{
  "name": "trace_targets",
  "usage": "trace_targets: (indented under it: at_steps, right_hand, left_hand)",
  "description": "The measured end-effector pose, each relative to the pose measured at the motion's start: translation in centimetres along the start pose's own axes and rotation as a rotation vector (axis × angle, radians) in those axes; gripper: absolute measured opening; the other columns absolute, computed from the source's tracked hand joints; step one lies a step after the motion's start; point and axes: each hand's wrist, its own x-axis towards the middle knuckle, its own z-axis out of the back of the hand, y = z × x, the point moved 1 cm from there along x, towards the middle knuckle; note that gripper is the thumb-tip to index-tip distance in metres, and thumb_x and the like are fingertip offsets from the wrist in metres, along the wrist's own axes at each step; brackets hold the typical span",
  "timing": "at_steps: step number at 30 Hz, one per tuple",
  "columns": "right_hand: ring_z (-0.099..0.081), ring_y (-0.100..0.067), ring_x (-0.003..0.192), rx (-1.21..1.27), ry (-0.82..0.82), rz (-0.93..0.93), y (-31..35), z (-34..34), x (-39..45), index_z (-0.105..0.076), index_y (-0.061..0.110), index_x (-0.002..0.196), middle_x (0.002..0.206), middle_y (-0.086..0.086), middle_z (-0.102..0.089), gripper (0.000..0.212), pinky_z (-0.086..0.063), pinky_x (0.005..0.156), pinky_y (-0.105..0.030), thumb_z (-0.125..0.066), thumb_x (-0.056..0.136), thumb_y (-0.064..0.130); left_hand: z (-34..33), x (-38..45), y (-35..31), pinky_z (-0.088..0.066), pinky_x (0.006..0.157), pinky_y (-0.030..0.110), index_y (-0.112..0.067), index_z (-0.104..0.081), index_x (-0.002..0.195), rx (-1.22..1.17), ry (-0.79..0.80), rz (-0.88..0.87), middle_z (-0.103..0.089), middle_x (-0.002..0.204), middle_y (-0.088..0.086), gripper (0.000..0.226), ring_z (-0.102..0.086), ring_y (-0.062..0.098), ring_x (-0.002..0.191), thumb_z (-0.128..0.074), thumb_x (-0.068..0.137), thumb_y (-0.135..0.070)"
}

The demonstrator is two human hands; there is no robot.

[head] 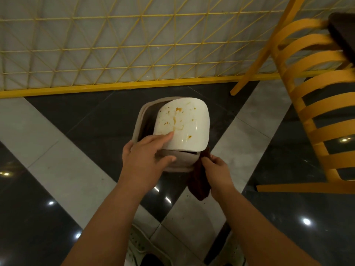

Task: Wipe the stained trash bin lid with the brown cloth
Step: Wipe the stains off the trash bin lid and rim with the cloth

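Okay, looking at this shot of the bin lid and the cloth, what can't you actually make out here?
Head view, the only one:
- Inside of the trash bin: covered by the tilted, stained lid and dark in the gap.
- Brown cloth: partly behind the right hand and the bin.
- Left hand palm: faces away.
- Yellow chair: cut off by the right edge, top blurred.
- Shoes: cut off at the bottom.

lid (182, 124): white, orange-brown stains, tilted up on beige bin (178, 164) | left hand (142, 160): fingers (169, 135) on lid's near edge | right hand (217, 169): gripping brown cloth (198, 181) beside bin | floor (57, 146): grey and dark tiles | yellow chair (315, 112) at right
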Motion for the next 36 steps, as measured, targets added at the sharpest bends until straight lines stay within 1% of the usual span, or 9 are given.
trace_targets:
  at_steps: [4, 7, 10, 13, 20, 24, 28, 32, 36]
  right_hand:
    - [-0.065, -0.021, 0.087, -0.008, -0.03, 0.035, 0.8, 1.4, 1.1, -0.06, 0.021, 0.104, 0.097, -0.006, -0.067, 0.011, -0.051, 0.067, -0.029, -0.055, 0.094, 0.019]
    - [-0.063, -0.019, 0.087, 0.016, -0.062, 0.078, 1.0, 1.8, 1.3, -0.061, 0.022, 0.107, 0.097, -0.004, -0.066, 0.015, -0.049, 0.066, -0.028, -0.057, 0.093, 0.018]
    - [-0.06, -0.015, 0.09, 0.082, -0.147, 0.132, 1.3, 2.0, 1.8, -0.06, 0.023, 0.116, 0.104, 0.0, -0.064, 0.023, -0.048, 0.077, -0.03, -0.058, 0.093, 0.021]
    - [-0.058, -0.012, 0.093, 0.184, -0.231, 0.14, 0.5, 1.1, 1.5, -0.058, 0.026, 0.115, 0.108, 0.002, -0.063, 0.022, -0.046, 0.08, -0.03, -0.057, 0.093, 0.023]
    - [-0.057, -0.018, 0.104, 0.441, -0.375, 0.055, -2.7, -2.9, -1.0, -0.048, 0.03, 0.114, 0.114, 0.001, -0.058, 0.021, -0.048, 0.091, -0.037, -0.055, 0.095, 0.026]
    - [-0.059, -0.018, 0.102, 0.49, -0.28, -0.006, -4.8, -7.5, -3.3, -0.044, 0.033, 0.102, 0.11, 0.002, -0.06, 0.022, -0.048, 0.099, -0.044, -0.057, 0.093, 0.018]
    - [-0.059, -0.019, 0.1, 0.463, -0.194, -0.076, -4.9, -7.8, -3.4, -0.045, 0.024, 0.108, 0.109, -0.001, -0.061, 0.022, -0.048, 0.096, -0.041, -0.058, 0.092, 0.015]
    - [-0.06, -0.02, 0.103, 0.349, -0.152, -0.06, -3.9, -3.9, -2.3, -0.053, 0.021, 0.115, 0.112, -0.003, -0.063, 0.025, -0.05, 0.095, -0.041, -0.061, 0.091, 0.02]
    - [-0.057, -0.012, 0.089, 0.342, -0.202, 0.008, -0.3, -0.7, 0.3, -0.052, 0.024, 0.117, 0.107, 0.0, -0.06, 0.027, -0.047, 0.075, -0.028, -0.061, 0.091, 0.021]
  left_hand:
    - [-0.6, 0.2, -0.7, 0.001, 0.112, 0.029, -0.046, -0.039, 0.136, 0.123, -0.072, -0.058, -0.038, 0.143, -0.016, 0.058, -0.028, 0.005, 0.134, -0.064, 0.084, -0.037]
    - [-0.3, 0.0, -0.3, -0.02, 0.116, 0.039, -0.037, -0.047, 0.134, 0.108, -0.104, -0.015, -0.047, 0.137, -0.01, 0.057, -0.04, 0.01, 0.129, -0.069, 0.081, -0.032]
    - [-0.3, -0.2, 0.1, -0.044, 0.098, 0.032, -0.03, -0.058, 0.124, 0.008, -0.082, 0.114, -0.06, 0.119, -0.007, 0.044, -0.054, 0.013, 0.112, -0.069, 0.082, -0.03]
    - [-0.5, -0.2, 0.0, -0.05, 0.083, 0.028, -0.031, -0.069, 0.105, -0.032, -0.049, 0.231, -0.068, 0.1, -0.01, 0.022, -0.062, 0.01, 0.093, -0.068, 0.083, -0.032]
    - [-0.6, -0.1, -0.4, -0.051, 0.076, 0.028, -0.035, -0.07, 0.094, 0.062, -0.041, 0.28, -0.066, 0.089, -0.018, 0.015, -0.06, 0.004, 0.082, -0.066, 0.081, -0.042]
    - [-0.5, -0.1, -0.5, -0.05, 0.08, 0.032, -0.036, -0.07, 0.094, 0.107, -0.051, 0.301, -0.065, 0.088, -0.019, 0.017, -0.056, 0.003, 0.079, -0.065, 0.081, -0.046]
    - [-0.2, -0.3, -0.6, -0.049, 0.084, 0.037, -0.037, -0.07, 0.094, 0.124, -0.067, 0.302, -0.065, 0.09, -0.019, 0.017, -0.058, 0.006, 0.083, -0.065, 0.081, -0.046]
    - [-0.2, -0.3, -0.6, -0.049, 0.081, 0.033, -0.039, -0.069, 0.092, 0.089, -0.034, 0.305, -0.054, 0.074, -0.025, 0.016, -0.052, 0.001, 0.075, -0.064, 0.081, -0.048]
    - [-0.3, -0.5, -0.6, -0.049, 0.073, 0.028, -0.037, -0.069, 0.089, 0.087, 0.001, 0.322, -0.056, 0.071, -0.022, 0.017, -0.056, 0.002, 0.074, -0.063, 0.08, -0.05]
